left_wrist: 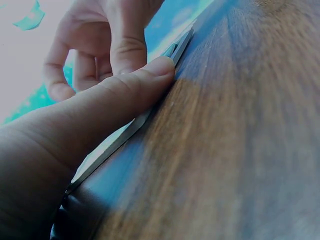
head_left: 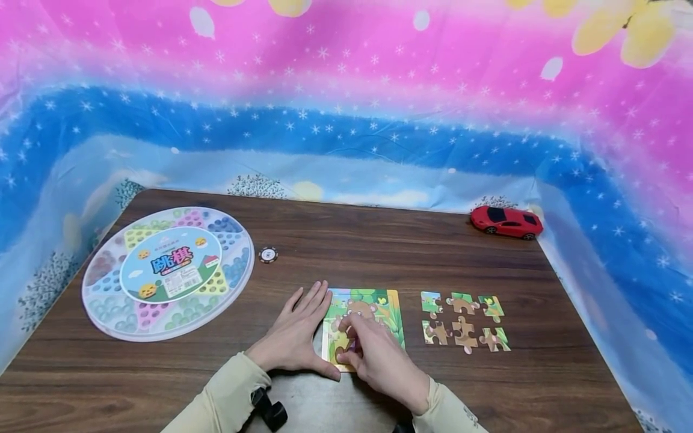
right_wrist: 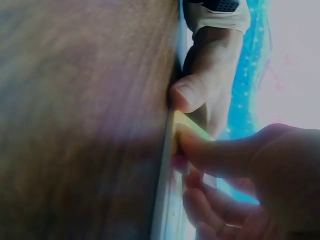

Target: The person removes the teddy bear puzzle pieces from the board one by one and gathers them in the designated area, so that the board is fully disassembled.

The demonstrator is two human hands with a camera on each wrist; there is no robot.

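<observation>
A colourful puzzle board [head_left: 388, 308] lies on the brown table [head_left: 379, 240] near the front edge. My left hand [head_left: 296, 334] lies flat beside the board's left edge, fingers straight, its thumb [left_wrist: 127, 92] pressed against the board's edge [left_wrist: 181, 46]. My right hand [head_left: 376, 358] hovers over the board's near-left part, fingers curled. Its thumb [right_wrist: 220, 150] and fingers pinch a yellowish puzzle piece [right_wrist: 186, 122] at the board. Several loose puzzle pieces [head_left: 464, 322] lie in two rows to the right of the board.
A round plastic Chinese-checkers box [head_left: 168, 272] sits at the table's left, with a small poker chip [head_left: 267, 255] next to it. A red toy car [head_left: 506, 222] stands at the far right corner. Patterned cloth surrounds the table.
</observation>
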